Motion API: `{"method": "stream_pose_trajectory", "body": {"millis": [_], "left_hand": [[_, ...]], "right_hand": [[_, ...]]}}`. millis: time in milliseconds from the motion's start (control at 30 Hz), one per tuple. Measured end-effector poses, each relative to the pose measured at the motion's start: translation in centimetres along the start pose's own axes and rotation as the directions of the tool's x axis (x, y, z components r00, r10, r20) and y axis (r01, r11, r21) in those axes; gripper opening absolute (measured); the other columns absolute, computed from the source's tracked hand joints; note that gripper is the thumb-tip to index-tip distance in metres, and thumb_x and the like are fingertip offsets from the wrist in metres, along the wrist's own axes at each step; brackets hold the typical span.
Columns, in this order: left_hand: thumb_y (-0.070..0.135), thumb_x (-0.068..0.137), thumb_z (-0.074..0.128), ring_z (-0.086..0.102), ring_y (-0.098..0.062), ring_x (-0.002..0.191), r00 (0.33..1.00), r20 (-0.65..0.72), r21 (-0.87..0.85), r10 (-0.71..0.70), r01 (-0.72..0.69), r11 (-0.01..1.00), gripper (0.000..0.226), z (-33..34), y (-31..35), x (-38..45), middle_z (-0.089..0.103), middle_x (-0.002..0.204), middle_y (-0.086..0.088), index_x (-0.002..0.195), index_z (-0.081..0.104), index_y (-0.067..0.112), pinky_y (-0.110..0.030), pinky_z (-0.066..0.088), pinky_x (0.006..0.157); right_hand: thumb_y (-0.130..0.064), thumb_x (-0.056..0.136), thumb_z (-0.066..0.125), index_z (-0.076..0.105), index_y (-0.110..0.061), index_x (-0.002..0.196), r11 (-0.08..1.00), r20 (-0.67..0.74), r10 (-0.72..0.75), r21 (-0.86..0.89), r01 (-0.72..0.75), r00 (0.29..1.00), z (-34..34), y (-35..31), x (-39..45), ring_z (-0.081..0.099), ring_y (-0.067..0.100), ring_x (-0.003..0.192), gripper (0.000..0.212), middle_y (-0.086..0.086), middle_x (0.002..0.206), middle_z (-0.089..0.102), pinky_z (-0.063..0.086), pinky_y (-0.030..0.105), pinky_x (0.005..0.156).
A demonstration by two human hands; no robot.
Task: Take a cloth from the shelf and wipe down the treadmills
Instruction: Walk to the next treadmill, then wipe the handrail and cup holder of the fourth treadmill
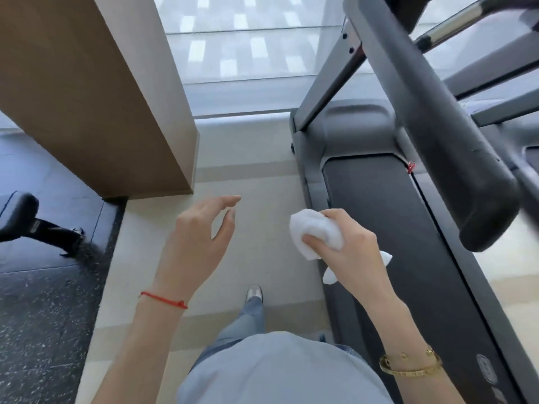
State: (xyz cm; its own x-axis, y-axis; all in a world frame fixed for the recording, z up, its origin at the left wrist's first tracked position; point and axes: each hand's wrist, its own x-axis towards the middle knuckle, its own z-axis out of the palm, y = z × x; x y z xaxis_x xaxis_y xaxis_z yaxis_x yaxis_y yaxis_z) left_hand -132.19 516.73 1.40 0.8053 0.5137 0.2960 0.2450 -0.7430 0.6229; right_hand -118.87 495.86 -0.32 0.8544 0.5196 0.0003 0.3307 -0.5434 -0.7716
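A person's right hand (347, 243) grips a bunched white cloth (316, 233) above the left edge of a treadmill (388, 217); the left hand (198, 228) hovers empty, fingers loosely spread.

Treadmill (402, 228) on pale floor (256, 147)

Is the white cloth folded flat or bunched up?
Bunched up: the cloth is a crumpled wad in the right hand, with loose corners hanging out below the fingers.
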Motion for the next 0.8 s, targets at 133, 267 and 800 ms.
{"method": "stream_pose_trajectory", "body": {"millis": [133, 267, 800], "left_hand": [[0.013, 0.098, 0.058, 0.066, -0.009, 0.093, 0.986, 0.076, -0.042, 0.149, -0.146, 0.988, 0.024, 1.0, -0.9, 10.4, 0.071, 0.114, 0.003, 0.118, 0.070, 0.015, -0.009, 0.043, 0.089], [0.014, 0.099, 0.057, 0.065, -0.015, 0.109, 0.937, 0.168, -0.122, 0.307, -0.290, 0.949, 0.025, 2.8, 0.1, 19.2, 0.071, 0.116, 0.002, 0.120, 0.069, 0.015, -0.028, 0.050, 0.098], [0.016, 0.100, 0.056, 0.056, 0.010, 0.092, 0.567, 0.168, -0.470, 0.806, -0.673, 0.571, 0.026, 13.4, 10.4, 34.3, 0.068, 0.115, 0.009, 0.122, 0.068, 0.017, -0.016, 0.048, 0.086]], "right_hand": [[-0.038, 0.082, 0.072, 0.061, -0.026, 0.111, 0.999, -0.148, 0.049, 0.018, -0.047, 0.988, 0.4, -2.1, 5.7, 0.062, 0.013, 0.089, 0.033, -0.012, 0.093, 0.067, 0.052, 0.041, 0.080], [-0.042, 0.082, 0.071, 0.061, -0.027, 0.110, 0.992, -0.285, 0.123, 0.055, -0.112, 0.951, 0.1, -3.6, 9.7, 0.062, 0.015, 0.090, 0.033, -0.011, 0.092, 0.067, 0.051, 0.041, 0.081], [-0.054, 0.081, 0.070, 0.060, -0.034, 0.115, 0.958, -0.831, 0.122, -0.044, -0.283, 0.543, -6.0, -6.2, 12.2, 0.058, 0.003, 0.104, 0.041, -0.022, 0.112, 0.063, 0.045, 0.014, 0.087]]}}
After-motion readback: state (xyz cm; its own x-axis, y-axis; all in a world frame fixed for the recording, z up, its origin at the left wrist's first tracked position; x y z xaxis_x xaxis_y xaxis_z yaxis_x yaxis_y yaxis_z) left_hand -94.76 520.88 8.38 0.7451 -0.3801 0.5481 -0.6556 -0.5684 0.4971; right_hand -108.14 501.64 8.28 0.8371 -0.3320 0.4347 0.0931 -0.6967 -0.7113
